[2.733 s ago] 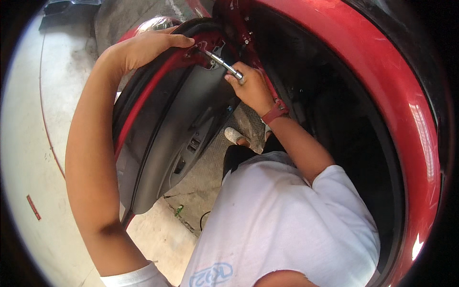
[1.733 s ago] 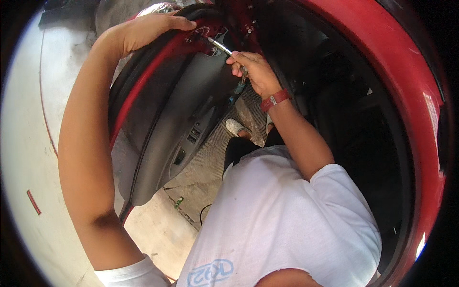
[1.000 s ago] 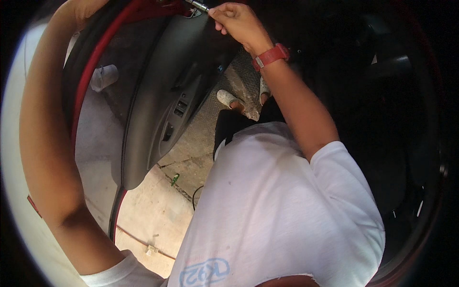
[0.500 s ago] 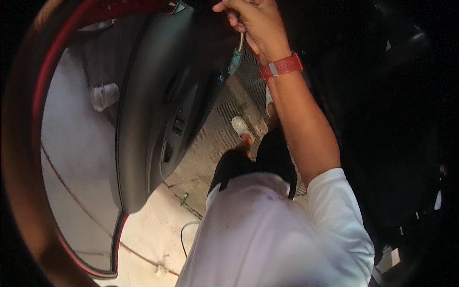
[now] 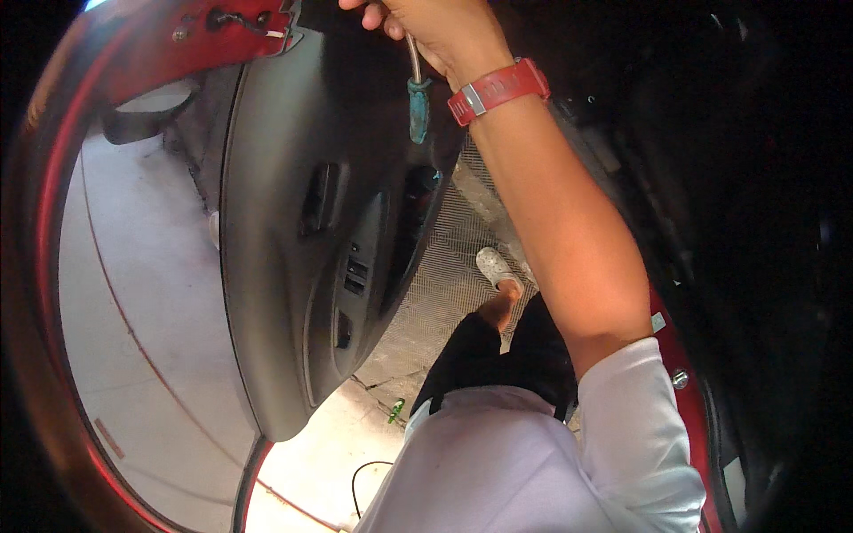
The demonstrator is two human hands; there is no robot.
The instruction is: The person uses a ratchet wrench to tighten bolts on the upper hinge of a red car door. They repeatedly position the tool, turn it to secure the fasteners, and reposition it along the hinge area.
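My right hand point(image 5: 440, 31) is at the top edge, its fingers closed round the metal shank of a screwdriver point(image 5: 418, 111). The teal handle hangs down below the palm, and the tip is out of sight. A red watch strap circles my right wrist. Close to the left of the hand stands the open car door, with its dark inner panel point(image 5: 275, 204) facing me. A pull handle and window switches point(image 5: 356, 274) sit in that panel. My left hand is out of view.
The door's window glass point(image 5: 151, 311) and red frame fill the left side. At right lies the dark car interior with a red sill point(image 5: 682, 409). Below are a patterned mat point(image 5: 444, 240), my light clog point(image 5: 498, 266), a green scrap point(image 5: 396, 409) and a black cable point(image 5: 355, 484).
My right hand has shifted slightly left and up, still holding the screwdriver. The view has turned, so the door panel sits farther right and more of the red door edge shows.
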